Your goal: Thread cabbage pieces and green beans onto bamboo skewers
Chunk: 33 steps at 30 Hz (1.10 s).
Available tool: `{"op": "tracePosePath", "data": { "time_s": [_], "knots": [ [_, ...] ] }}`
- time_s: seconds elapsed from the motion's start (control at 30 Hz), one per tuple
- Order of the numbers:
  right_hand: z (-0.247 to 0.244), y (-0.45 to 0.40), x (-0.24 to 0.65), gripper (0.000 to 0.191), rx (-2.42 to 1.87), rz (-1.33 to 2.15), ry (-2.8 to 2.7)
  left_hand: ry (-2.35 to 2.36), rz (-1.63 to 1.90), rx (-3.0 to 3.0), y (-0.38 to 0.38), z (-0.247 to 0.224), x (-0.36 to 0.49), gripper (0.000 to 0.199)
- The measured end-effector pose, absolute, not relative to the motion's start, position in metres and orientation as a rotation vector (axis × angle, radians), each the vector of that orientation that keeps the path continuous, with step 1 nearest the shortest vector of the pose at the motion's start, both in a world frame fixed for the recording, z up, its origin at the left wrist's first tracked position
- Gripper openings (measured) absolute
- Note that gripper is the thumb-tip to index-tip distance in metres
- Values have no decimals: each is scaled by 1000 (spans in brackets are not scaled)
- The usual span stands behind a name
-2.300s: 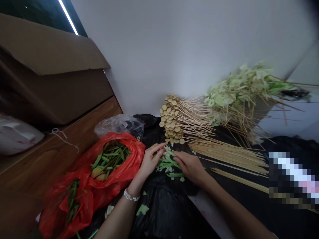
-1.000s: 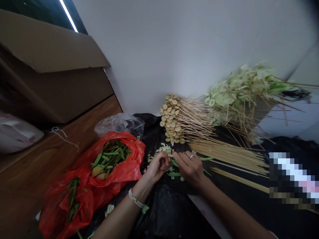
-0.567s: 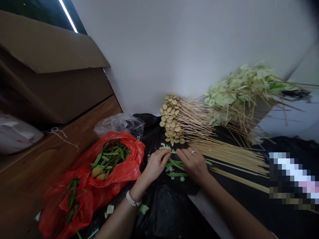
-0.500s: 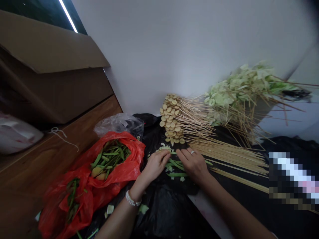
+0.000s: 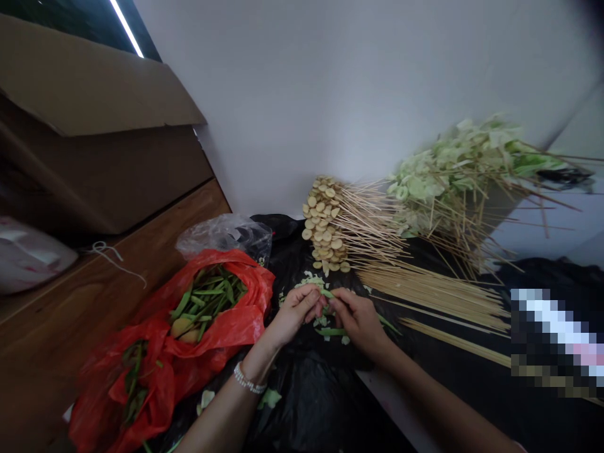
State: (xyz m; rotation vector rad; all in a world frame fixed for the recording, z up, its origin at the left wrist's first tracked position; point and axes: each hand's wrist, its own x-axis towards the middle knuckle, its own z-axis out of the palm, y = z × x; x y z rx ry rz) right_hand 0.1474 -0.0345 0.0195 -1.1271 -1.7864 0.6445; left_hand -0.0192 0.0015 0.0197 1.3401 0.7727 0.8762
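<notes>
Between my two hands is a short green bean (image 5: 326, 293), held at its ends by the fingertips. My left hand (image 5: 296, 309), with a beaded bracelet at the wrist, is closed and pinches the near-left end. The other end is pinched by my right hand (image 5: 359, 319), fingers curled. Beneath them, more green beans (image 5: 330, 331) and pale leaf scraps (image 5: 309, 280) lie on black plastic (image 5: 316, 390). To the left, a red plastic bag (image 5: 224, 345) is full of green bean pieces and a yellowish round item (image 5: 183, 328).
Skewers threaded with pale round slices (image 5: 324, 229) stack by the wall. Bare bamboo skewers (image 5: 438, 296) lie to the right; skewered cabbage leaves (image 5: 453, 163) are piled behind. A clear plastic bag (image 5: 226, 234), cardboard box (image 5: 108, 170) and white jug (image 5: 31, 255) stand left.
My hands have turned so the green bean now shows between the fingertips. The right fingers have curled inward, and the long beans under that hand are now mostly hidden.
</notes>
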Motion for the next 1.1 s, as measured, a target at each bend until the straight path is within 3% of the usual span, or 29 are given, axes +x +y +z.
{"op": "tracePosePath", "data": {
  "time_s": [0.13, 0.2, 0.33, 0.47, 0.57, 0.77, 0.97, 1.1],
  "knots": [
    [22, -39, 142, 26, -1104, 1089, -1628, 759, 908, 1307, 0, 19, -16, 43],
    [22, -37, 143, 28, -1116, 1092, -1654, 807, 903, 1412, 0, 20, -16, 42],
    [17, -31, 152, 27, -1281, 493, -1966, 1035, 975, 1968, 1, 22, -20, 31],
    [11, -31, 158, 20, -1450, -222, -2217, 1063, 910, 2439, 1, 16, -22, 34],
    [9, -32, 159, 26, -1446, -506, -2280, 1133, 774, 2588, 0, 12, -20, 31],
    [10, -34, 154, 16, -1369, -579, -2299, 1156, 644, 2711, -7, 12, -14, 27],
    [10, -38, 151, 17, -1292, -488, -2347, 1344, 438, 2733, -9, 16, -12, 9],
    [9, -40, 149, 23, -1169, -463, -2282, 1268, 651, 2472, -11, 18, -10, 13]
  ]
}}
